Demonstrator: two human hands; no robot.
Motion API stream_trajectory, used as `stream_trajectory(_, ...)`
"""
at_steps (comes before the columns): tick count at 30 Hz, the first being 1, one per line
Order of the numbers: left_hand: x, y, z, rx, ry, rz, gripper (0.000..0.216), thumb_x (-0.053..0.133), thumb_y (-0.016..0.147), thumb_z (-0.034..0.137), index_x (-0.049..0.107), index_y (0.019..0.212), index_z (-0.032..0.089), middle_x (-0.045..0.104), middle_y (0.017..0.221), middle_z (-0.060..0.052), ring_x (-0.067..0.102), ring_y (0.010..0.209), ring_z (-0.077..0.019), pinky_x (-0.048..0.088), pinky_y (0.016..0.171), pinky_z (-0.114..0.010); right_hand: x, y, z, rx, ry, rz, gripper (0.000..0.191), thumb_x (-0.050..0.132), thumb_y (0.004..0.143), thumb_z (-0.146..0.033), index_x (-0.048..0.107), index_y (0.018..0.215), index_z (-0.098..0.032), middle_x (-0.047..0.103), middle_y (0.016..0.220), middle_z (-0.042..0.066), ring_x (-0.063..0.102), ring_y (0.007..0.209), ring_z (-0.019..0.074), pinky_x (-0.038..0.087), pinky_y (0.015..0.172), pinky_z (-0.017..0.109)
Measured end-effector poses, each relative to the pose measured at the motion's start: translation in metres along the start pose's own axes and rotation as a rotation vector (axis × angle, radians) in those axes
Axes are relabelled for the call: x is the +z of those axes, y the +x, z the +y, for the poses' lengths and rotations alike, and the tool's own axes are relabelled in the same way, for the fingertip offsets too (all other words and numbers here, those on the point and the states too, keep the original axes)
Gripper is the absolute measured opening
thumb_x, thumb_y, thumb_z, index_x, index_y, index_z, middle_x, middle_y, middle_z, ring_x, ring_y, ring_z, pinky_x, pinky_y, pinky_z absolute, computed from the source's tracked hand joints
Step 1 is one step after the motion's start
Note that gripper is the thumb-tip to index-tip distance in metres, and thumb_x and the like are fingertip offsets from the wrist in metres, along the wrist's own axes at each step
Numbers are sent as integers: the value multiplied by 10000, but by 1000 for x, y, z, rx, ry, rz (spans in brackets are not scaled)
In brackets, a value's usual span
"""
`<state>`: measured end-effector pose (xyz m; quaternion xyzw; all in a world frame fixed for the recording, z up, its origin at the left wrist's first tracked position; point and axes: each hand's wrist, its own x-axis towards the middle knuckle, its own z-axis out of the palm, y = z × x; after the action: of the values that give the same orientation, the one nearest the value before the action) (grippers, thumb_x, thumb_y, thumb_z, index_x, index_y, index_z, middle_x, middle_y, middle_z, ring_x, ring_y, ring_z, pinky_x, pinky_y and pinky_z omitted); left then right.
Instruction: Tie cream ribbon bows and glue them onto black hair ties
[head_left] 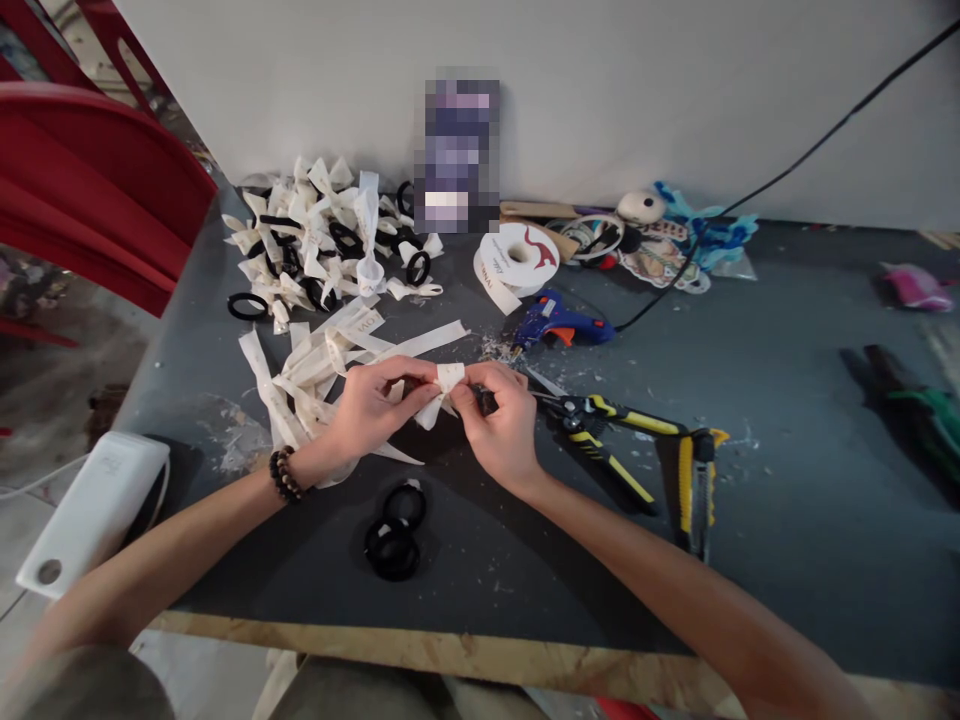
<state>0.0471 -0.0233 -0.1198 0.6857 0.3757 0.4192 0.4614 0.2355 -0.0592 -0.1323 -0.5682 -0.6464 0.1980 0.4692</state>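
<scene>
Black hair ties [394, 535] nearest; beyond, left hand [371, 405] and right hand [502, 425] both pinched tight on cream ribbon bow [448, 380]

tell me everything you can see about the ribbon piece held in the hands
The ribbon piece is cream-white, flat, and looks like satin tape. Its top is folded into a small wrap, with a tail slanting down to the left. The left hand and right hand pinch it from either side with their fingertips, holding it over the dark table, just right of the heap of loose ribbon strips. Any print on it is too small to tell.
</scene>
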Motion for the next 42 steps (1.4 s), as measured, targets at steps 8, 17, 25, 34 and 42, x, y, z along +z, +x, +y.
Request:
stream_trajectory(8,-2,1,7,87,123,-16,90,768,924,308,776,962,227,768,880,-64,714,816,-208,559,765,-348,-1,-1,-4,7,-38,15,120,651,958,-290,682,848,-250,758,859,6,694,893,232,431,898,427)
stream_trajectory(17,0,-2,5,0,143,34,111,775,910,306,754,917,197,757,831,-48,667,711,-161,507,657,-294,-1,-1,-6,-15,-30,3,122,643,981,-286,670,867,-250,761,882,1,694,912,223,410,915,425)
stream_trajectory(25,2,-2,4,-56,178,134,75,744,861,223,698,822,180,755,815,-40,646,657,-134,470,572,-245,0,-1,-8,-76,-68,-29,137,659,973,-280,660,839,-251,766,885,-8,687,893,213,386,922,430)
stream_trajectory(34,1,-5,-3,-42,158,126,87,759,882,250,706,861,183,764,862,-46,657,682,-137,488,606,-256,0,-2,-10,-80,-64,14,122,716,954,-320,694,858,-249,776,898,-9,706,897,209,386,936,420)
stream_trajectory(42,3,-6,-4,17,187,159,34,731,881,189,700,868,184,782,890,-56,709,751,-158,524,652,-269,2,-1,-8,-56,-71,27,130,726,936,-291,664,831,-246,762,856,-23,705,875,207,387,928,416)
